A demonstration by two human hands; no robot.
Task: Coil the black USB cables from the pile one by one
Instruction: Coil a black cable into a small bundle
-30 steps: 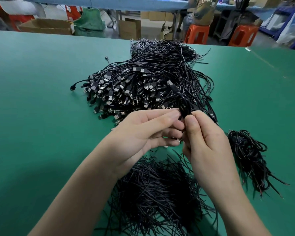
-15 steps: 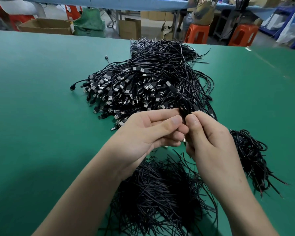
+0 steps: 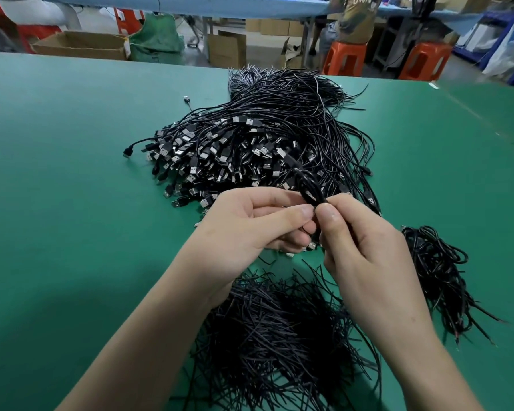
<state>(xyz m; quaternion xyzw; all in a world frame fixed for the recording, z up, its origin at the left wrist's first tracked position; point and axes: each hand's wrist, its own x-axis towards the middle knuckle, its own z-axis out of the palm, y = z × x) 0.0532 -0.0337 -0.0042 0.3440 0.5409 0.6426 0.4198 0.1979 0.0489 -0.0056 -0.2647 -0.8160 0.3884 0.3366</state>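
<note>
Both left hand (image 3: 250, 223) and right hand (image 3: 359, 244) pinching coiled cable (image 3: 307, 188), loops standing up-and-away toward pile (image 3: 267, 137).

Pile of black USB cables (image 3: 250, 143) heaped on the far middle of the green table, silver-tipped plugs fanned toward the near left, bare wire ends trailing away. One cable (image 3: 307, 185) (folded into a small tight loop) stands raised above the pile's near edge. Coiled cables (image 3: 436, 271) lie bunched at right.
</note>
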